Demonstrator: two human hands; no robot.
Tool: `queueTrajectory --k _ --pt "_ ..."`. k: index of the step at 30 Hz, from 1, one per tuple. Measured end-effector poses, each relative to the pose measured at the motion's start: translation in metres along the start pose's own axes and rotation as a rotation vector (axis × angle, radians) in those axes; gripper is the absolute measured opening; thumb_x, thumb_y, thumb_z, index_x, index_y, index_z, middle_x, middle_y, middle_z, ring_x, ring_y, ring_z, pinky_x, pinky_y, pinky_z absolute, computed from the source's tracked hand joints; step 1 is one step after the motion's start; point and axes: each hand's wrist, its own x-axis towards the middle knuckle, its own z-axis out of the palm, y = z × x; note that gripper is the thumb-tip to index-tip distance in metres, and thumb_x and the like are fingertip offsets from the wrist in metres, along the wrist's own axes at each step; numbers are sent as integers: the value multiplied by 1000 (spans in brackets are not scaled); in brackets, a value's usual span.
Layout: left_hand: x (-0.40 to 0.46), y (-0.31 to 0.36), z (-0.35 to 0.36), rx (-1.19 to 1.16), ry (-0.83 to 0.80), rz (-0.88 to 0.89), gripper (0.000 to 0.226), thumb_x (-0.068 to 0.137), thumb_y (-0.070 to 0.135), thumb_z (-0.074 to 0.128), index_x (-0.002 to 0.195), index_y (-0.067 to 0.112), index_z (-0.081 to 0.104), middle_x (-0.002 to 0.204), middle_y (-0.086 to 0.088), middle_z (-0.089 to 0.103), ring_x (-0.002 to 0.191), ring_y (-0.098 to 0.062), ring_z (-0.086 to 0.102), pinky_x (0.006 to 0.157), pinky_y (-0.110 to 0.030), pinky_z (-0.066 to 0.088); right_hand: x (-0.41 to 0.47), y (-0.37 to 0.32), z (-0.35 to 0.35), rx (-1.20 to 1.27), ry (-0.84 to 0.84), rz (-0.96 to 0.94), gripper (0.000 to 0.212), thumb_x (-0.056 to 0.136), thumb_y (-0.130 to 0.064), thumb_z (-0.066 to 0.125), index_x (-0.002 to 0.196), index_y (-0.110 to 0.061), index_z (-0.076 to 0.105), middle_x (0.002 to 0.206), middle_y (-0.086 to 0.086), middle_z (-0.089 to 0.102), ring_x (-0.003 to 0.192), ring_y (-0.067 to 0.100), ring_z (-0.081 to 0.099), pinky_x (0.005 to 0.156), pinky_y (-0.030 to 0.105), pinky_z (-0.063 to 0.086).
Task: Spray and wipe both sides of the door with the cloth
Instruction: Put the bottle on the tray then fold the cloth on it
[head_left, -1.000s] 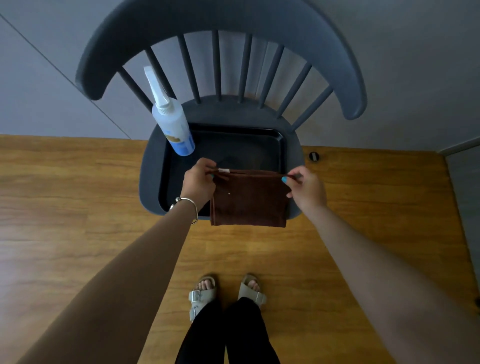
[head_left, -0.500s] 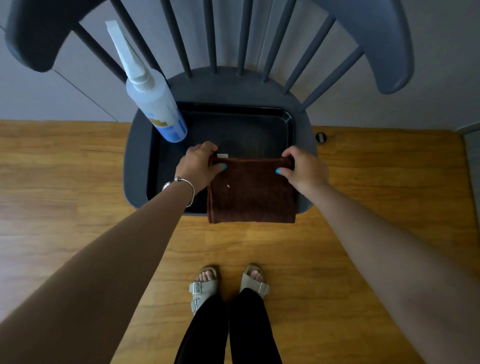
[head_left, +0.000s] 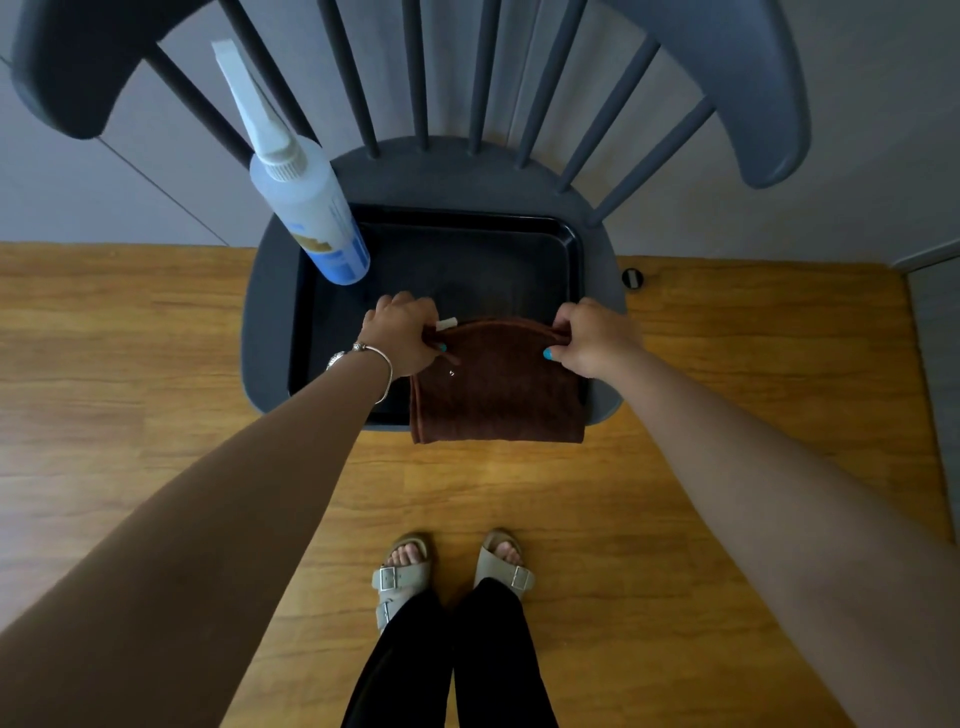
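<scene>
Left first: spray bottle (head_left: 311, 213) stands upright in the back-left corner of the black tray (head_left: 571, 249), which sits on the grey chair (head_left: 270, 322) seat. Clear plastic, long white nozzle, blue label low down. Looks part full, so prob. light to medium; smooth wall, could slip if wet. Best hold is round the neck w/ a finger on the trigger.

Left hand (head_left: 402, 332): fingers curled, pinching the cloth's upper-left corner, near a small white tag (head_left: 445, 323).

Centre: brown cloth (head_left: 498, 387), folded to a rough square, lies at the tray's front edge and hangs partly over the seat lip. Soft, limp, light, no stiffness; it bows up slightly btw. the two hands. Corners or top hem are the natural grip, as now; bunching in one palm would suit wiping.

Right hand (head_left: 595, 338): fingers clenched on the upper-right corner, thumb underneath.

Door itself not id'd in view. Spraying and wiping not yet begun, I'd judge.
</scene>
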Motion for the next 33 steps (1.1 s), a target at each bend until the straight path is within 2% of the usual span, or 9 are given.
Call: queueTrajectory --k 3,6,10,13,18,22,27,31,33 --pt "-13 -1 -3 -243 -15 -32 18 89 18 68 101 19 54 102 -7 60 85 -19 55 64 -24 44 -13 3 -2 280 -60 57 20 95 -33 61 113 -27 53 98 -6 62 81 14 66 74 34 55" --pt "-32 1 -11 -368 19 -53 22 87 14 71 97 17 52 89 2 56 80 -13 51 56 -13 36 -32 4 -9 505 -115 83 16 98 -23 60 110 -24 50 97 -6 62 60 10 70 66 31 57" --pt "-58 2 -34 -413 61 -7 19 87 15 73 94 22 57 79 10 56 70 -3 51 58 -11 35 -60 3 -32 694 -58 118 22 96 -19 63 114 -24 49 95 -10 59 63 8 71 49 21 50" --pt "-81 6 -50 -347 69 32 14 89 16 70 83 23 59 76 6 57 69 -6 52 58 -13 35 -85 0 -50 764 -78 128 21 96 -19 64 114 -21 54 96 -5 65 68 6 72 52 21 52" --pt "-111 13 -69 -417 108 56 11 87 15 74 87 21 65 81 2 62 72 -8 54 61 -11 37 -119 -8 -71 816 -50 183 26 95 -12 64 116 -25 56 110 -7 59 72 5 72 57 24 55" --pt "-128 17 -88 -426 104 100 12 87 12 72 93 21 66 86 2 63 78 -11 57 69 -16 40 -142 -19 -85 856 -3 240 29 93 -8 66 117 -23 59 105 -7 59 71 2 68 69 29 59" --pt "-142 16 -105 -387 143 161 20 87 8 72 106 11 69 95 1 63 91 -13 56 82 -21 41 -164 -32 -96 939 125 226 36 87 6 67 99 -28 64 104 -1 68 85 11 68 57 19 48" --pt "-148 14 -108 -384 156 182 15 86 8 72 100 14 69 93 1 64 89 -14 57 82 -23 43 -177 -39 -97 982 149 200 38 86 11 65 93 -26 69 100 1 69 89 15 67 54 14 43" --pt "-152 12 -106 -363 107 168 15 85 8 73 92 20 67 88 3 64 86 -14 58 79 -23 41 -179 -41 -97 1012 131 193 38 86 11 65 89 -26 70 96 1 69 81 11 67 50 15 45"
